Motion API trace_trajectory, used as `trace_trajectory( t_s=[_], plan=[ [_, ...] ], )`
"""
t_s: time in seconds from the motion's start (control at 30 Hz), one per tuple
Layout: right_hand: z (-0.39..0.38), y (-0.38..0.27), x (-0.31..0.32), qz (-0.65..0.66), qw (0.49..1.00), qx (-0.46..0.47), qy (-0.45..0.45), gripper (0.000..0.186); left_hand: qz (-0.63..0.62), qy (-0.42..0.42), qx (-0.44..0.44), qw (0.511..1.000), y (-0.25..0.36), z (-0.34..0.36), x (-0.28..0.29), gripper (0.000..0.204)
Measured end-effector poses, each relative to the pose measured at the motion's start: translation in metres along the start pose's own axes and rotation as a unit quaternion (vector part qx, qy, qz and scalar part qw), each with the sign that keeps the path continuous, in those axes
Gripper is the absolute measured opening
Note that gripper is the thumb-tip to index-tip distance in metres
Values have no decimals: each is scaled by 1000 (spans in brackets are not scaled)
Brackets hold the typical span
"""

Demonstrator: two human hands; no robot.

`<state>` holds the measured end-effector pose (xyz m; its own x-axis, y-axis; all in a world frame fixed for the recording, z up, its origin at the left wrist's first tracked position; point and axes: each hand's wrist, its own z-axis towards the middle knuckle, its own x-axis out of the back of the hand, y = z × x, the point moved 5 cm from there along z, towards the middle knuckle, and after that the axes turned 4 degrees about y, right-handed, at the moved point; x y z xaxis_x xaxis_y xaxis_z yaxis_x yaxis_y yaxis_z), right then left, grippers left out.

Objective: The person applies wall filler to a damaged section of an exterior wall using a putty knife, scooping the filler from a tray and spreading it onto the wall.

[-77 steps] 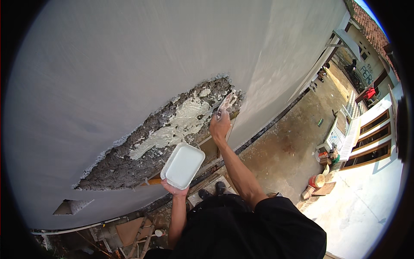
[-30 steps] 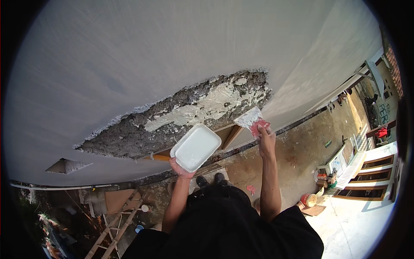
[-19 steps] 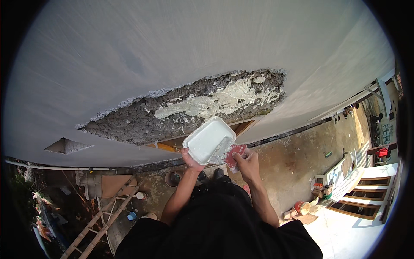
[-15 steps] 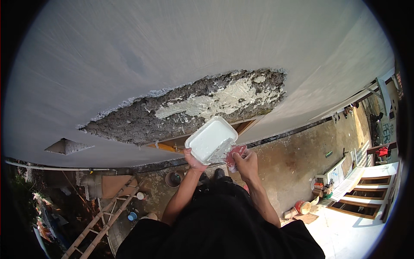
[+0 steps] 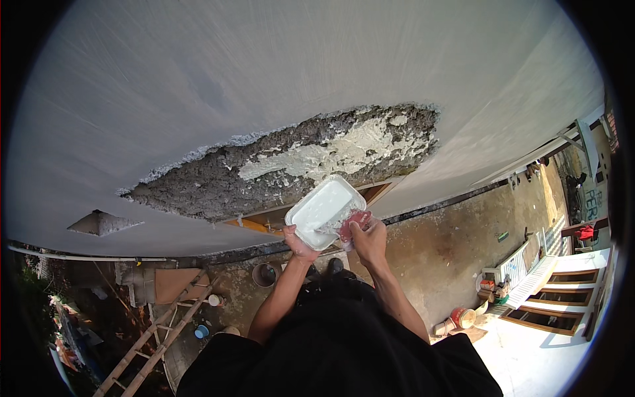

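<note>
My left hand (image 5: pixel 301 246) grips the near-left corner of a shallow white tray (image 5: pixel 324 202) with rounded corners, held in front of the wall. A pale, wet paste lies inside it. My right hand (image 5: pixel 370 239) pinches a red scraper (image 5: pixel 355 225), its paste-smeared edge down in the tray's right side. Just beyond the tray is a rough grey patch (image 5: pixel 198 188) of exposed masonry in the wall. Cream-white filler (image 5: pixel 324 155) is spread unevenly across the patch's middle and right part.
Smooth grey plaster wall (image 5: pixel 278 66) surrounds the patch, with a small triangular hole (image 5: pixel 99 223) at left. A wooden frame (image 5: pixel 254 223) edges the patch below. Lower left stand a bamboo ladder (image 5: pixel 155 337), a bucket (image 5: pixel 266 274) and a blue pot (image 5: pixel 202 331). Another bucket (image 5: pixel 465 317) lies at right.
My right hand has shifted slightly left and up, carrying the scraper further into the tray. The tray has tilted a little; the filler on the wall looks the same.
</note>
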<state>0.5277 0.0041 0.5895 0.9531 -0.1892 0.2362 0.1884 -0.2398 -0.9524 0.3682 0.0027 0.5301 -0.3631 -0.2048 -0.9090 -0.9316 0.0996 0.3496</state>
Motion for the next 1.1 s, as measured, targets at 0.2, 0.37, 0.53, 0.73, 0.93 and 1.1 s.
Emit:
trace_trajectory(
  t_s=[0.2,0.37,0.53,0.73,0.93,1.1],
  plan=[
    [9,-3,-10,39,998,-29,-29,12,24,12,-20,999,4,0,-2,86],
    [13,-8,-13,25,999,-24,-32,14,27,29,-30,999,5,2,2,84],
    [22,-15,-20,4,998,-15,-60,16,13,28,-31,999,5,3,5,83],
    [32,1,-29,-38,996,23,-72,15,27,16,-37,999,7,3,-1,83],
    [26,-5,-39,10,994,-25,-103,13,26,-11,-14,1000,8,1,-10,87],
    [17,-7,-44,86,989,-69,-101,15,29,-15,-21,999,11,2,-13,87]
  ],
)
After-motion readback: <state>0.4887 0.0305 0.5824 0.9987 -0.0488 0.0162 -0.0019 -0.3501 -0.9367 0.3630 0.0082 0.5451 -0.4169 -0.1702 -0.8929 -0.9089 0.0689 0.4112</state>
